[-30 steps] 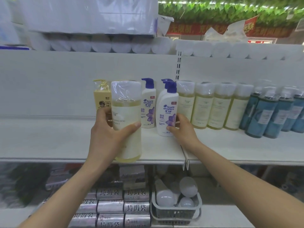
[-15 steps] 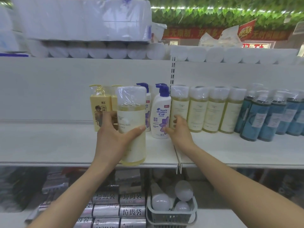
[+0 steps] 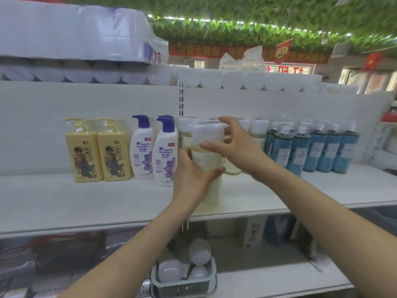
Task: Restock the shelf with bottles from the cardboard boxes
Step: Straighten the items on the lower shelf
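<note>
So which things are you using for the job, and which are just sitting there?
For the job: the pale yellow bottle, the left hand gripping its body, the right hand round its cap, the shelf, the matching bottles behind.
Just sitting there: square yellow bottles, white pump bottles, teal bottles, toilet rolls up top, basket of bulbs below.
</note>
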